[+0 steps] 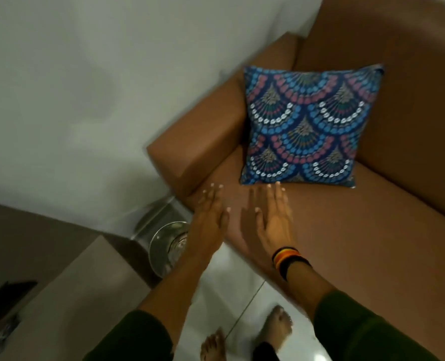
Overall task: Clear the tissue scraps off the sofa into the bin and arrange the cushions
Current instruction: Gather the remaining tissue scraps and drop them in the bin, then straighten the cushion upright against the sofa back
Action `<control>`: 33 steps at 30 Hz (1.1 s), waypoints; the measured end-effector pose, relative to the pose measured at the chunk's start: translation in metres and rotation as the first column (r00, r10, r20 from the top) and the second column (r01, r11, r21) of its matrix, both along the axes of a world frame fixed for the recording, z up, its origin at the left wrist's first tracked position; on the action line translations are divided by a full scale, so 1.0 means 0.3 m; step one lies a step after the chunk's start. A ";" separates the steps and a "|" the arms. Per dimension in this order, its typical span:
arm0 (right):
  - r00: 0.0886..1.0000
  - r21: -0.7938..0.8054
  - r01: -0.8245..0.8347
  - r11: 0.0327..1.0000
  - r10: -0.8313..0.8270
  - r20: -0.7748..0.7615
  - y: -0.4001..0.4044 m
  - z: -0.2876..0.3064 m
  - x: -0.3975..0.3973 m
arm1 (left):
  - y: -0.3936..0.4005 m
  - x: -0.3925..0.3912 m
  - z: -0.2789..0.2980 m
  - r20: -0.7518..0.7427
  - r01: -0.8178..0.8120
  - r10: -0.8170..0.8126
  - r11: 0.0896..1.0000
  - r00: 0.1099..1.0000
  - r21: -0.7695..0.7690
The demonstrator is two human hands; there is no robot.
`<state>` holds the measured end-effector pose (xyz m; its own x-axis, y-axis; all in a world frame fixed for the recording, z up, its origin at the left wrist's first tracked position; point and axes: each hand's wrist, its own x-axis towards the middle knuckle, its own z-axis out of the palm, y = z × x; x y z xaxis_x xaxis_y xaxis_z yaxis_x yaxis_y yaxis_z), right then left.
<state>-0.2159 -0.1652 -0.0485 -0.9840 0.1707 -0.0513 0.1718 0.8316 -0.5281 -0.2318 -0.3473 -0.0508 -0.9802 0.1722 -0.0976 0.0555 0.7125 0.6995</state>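
Both hands are reaching out flat, fingers spread and holding nothing, over the smooth tan leather-like seat of the sofa (346, 230). The left hand (211, 217) is hovering by the boxy armrest; the right hand (270, 217), with striped bangles (286, 259) circling its wrist, is lying just short of the cushion (304, 126). That square, plump cushion, printed with blue and pink scalloped fans, is leaning against the backrest beyond the fingertips. A shiny round metal bin (166, 246) is standing on the floor, below the left forearm.
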 end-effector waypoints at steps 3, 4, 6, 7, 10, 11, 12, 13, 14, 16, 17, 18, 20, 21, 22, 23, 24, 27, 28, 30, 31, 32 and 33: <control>0.990 -0.036 0.127 0.991 -0.129 -0.049 0.174 0.023 -0.147 | 0.169 -0.155 0.032 -0.074 0.030 -0.033 0.999 0.997 -0.036; 0.981 -0.084 0.179 0.980 -0.184 -0.057 0.228 0.025 -0.194 | 0.224 -0.202 0.035 -0.054 0.026 -0.027 0.999 0.998 -0.024; 0.949 -0.207 0.299 0.932 -0.314 -0.043 0.334 0.025 -0.288 | 0.324 -0.296 0.041 0.056 -0.030 0.027 0.998 0.998 0.053; 0.925 -0.259 0.360 0.896 -0.379 -0.025 0.384 0.025 -0.331 | 0.368 -0.340 0.041 0.126 -0.079 0.066 0.992 0.990 0.096; 0.825 -0.386 0.538 0.749 -0.562 0.059 0.529 0.045 -0.449 | 0.488 -0.460 0.045 0.212 -0.204 0.163 0.961 0.963 0.186; 0.792 -0.407 0.582 0.704 -0.605 0.087 0.578 0.051 -0.484 | 0.524 -0.489 0.045 0.218 -0.241 0.196 0.949 0.956 0.204; 0.767 -0.422 0.613 0.668 -0.632 0.113 0.622 0.055 -0.517 | 0.557 -0.510 0.048 0.231 -0.288 0.237 0.932 0.944 0.220; 0.753 -0.439 0.631 0.640 -0.642 0.146 0.662 0.057 -0.549 | 0.586 -0.528 0.050 0.254 -0.344 0.284 0.910 0.924 0.230; 0.749 -0.457 0.639 0.618 -0.636 0.188 0.698 0.061 -0.576 | 0.610 -0.545 0.052 0.285 -0.406 0.338 0.884 0.897 0.233; 0.769 -0.501 0.625 0.598 -0.583 0.264 0.762 0.066 -0.615 | 0.657 -0.580 0.060 0.387 -0.554 0.447 0.799 0.807 0.233; 0.788 -0.520 0.606 0.602 -0.545 0.288 0.787 0.071 -0.624 | 0.678 -0.599 0.061 0.447 -0.620 0.484 0.748 0.752 0.235; 0.803 -0.531 0.590 0.608 -0.511 0.308 0.808 0.078 -0.625 | 0.698 -0.616 0.065 0.497 -0.670 0.505 0.704 0.706 0.235; 0.827 -0.563 0.557 0.611 -0.471 0.307 0.835 0.100 -0.601 | 0.733 -0.630 0.075 0.530 -0.693 0.505 0.679 0.681 0.243; 0.834 -0.587 0.542 0.601 -0.468 0.291 0.842 0.113 -0.577 | 0.747 -0.627 0.085 0.523 -0.679 0.493 0.688 0.695 0.254; 0.832 -0.607 0.541 0.583 -0.478 0.282 0.848 0.125 -0.541 | 0.766 -0.618 0.096 0.512 -0.665 0.483 0.699 0.710 0.263; 0.821 -0.622 0.550 0.556 -0.498 0.280 0.857 0.136 -0.498 | 0.791 -0.604 0.109 0.504 -0.655 0.478 0.708 0.720 0.264; 0.799 -0.634 0.571 0.521 -0.528 0.286 0.869 0.145 -0.449 | 0.825 -0.589 0.130 0.492 -0.644 0.471 0.714 0.733 0.276; 0.719 -0.636 0.632 0.443 -0.642 0.266 0.938 0.152 -0.291 | 0.955 -0.529 0.208 0.459 -0.545 0.387 0.789 0.800 0.284; 0.683 -0.631 0.657 0.412 -0.680 0.267 0.975 0.157 -0.237 | 1.011 -0.506 0.234 0.447 -0.496 0.342 0.818 0.827 0.292; 0.631 -0.643 0.680 0.353 -0.728 0.268 1.028 0.164 -0.158 | 1.095 -0.477 0.260 0.421 -0.414 0.261 0.850 0.869 0.326; 0.609 -0.653 0.682 0.330 -0.750 0.258 1.061 0.166 -0.123 | 1.139 -0.467 0.270 0.416 -0.365 0.212 0.871 0.884 0.330; 0.593 -0.655 0.686 0.317 -0.766 0.250 1.095 0.163 -0.087 | 1.178 -0.457 0.261 0.430 -0.314 0.161 0.895 0.888 0.315; 0.586 -0.649 0.693 0.314 -0.771 0.252 1.128 0.152 -0.057 | 1.211 -0.445 0.252 0.447 -0.281 0.129 0.915 0.885 0.291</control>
<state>-0.2330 0.1733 -0.0030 -0.4796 0.7835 -0.3951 0.4542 -0.1636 -0.8757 -0.3653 0.0160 0.0249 -0.8795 0.0684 -0.4709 -0.4107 0.3907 0.8238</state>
